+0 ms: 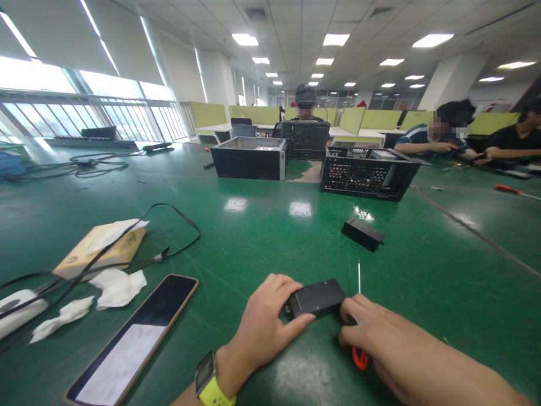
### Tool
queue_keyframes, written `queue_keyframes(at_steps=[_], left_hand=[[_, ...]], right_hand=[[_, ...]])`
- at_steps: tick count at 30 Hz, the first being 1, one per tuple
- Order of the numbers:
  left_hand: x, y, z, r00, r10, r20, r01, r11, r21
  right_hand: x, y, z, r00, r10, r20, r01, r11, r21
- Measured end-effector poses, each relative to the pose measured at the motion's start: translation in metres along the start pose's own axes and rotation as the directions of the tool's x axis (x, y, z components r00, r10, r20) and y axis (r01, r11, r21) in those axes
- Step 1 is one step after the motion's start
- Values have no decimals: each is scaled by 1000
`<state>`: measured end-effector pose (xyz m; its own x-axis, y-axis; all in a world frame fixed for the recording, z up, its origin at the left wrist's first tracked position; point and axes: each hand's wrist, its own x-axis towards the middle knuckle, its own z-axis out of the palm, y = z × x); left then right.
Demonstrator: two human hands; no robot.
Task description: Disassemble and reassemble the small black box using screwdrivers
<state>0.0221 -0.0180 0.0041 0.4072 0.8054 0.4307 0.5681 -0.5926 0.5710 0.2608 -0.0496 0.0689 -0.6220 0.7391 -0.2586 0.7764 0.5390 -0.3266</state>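
My left hand (266, 321), with a yellow-banded watch at the wrist, grips the left end of a black rectangular box (319, 299) between thumb and fingers. The box lies low over the green table; I cannot tell whether it rests on it. Close by its right end, my right hand (366, 327) is closed around a screwdriver (359, 279). The thin metal shaft points away from me, and a red handle end shows below the fingers. Farther off, a similar black box (362, 234) lies alone on the table.
A phone (131, 344), crumpled tissues (118, 287), a tissue pack (101, 248) and dark cables lie at left. Two open metal cases (249, 160) (367, 173) stand ahead. Another screwdriver (509, 189) lies far right. Several people (439, 135) sit across the table.
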Motion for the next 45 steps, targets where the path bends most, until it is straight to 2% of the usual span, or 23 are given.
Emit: queue_keyframes(at_steps=[4,7,9,10,11,13,15,16,17,18,21,23,28,36,45], left_hand=[[0,0,0,1000,-6,-1,7,1000,8],[-1,0,0,1000,-6,0,6,1000,2],[-1,0,0,1000,-7,3,7,1000,-3],[-1,1,0,1000,-7,4,7,1000,-5],[0,0,0,1000,-9,3,9,1000,-5],[0,0,-1,1000,-9,4,9,1000,-6],[0,0,-2,1000,-3,9,3,1000,-14],[0,0,-3,1000,1,13,-1,1000,-17],[1,0,-3,1000,4,17,-4,1000,-20],[1,0,-4,1000,9,22,-9,1000,-23],[1,-1,-6,998,25,54,-23,999,-33],[1,-3,-7,997,30,75,-27,999,-44],[1,-3,-8,995,33,93,-28,998,-58],[3,-2,-8,996,34,86,-30,998,-55],[3,-2,-9,996,38,83,-34,998,-53]], right_hand=[[1,6,1,999,9,-35,-12,996,-83],[-8,6,-21,997,-68,-43,69,997,30],[-15,4,-42,977,-107,-182,131,983,129],[-16,1,-52,949,-94,-302,150,974,169],[-17,-1,-62,900,-63,-432,169,962,213],[-14,-6,-76,757,44,-652,218,924,315],[-6,-10,-84,623,161,-765,275,871,407],[-2,-10,-85,581,201,-789,298,849,436],[3,-9,-85,560,227,-796,311,834,457],[7,-7,-84,562,246,-790,310,822,477],[13,5,-79,639,272,-720,271,796,541],[14,13,-76,670,281,-688,252,785,566],[17,18,-71,632,264,-728,314,772,553],[25,21,-62,690,220,-689,281,796,536],[24,22,-65,700,213,-682,287,791,541]])
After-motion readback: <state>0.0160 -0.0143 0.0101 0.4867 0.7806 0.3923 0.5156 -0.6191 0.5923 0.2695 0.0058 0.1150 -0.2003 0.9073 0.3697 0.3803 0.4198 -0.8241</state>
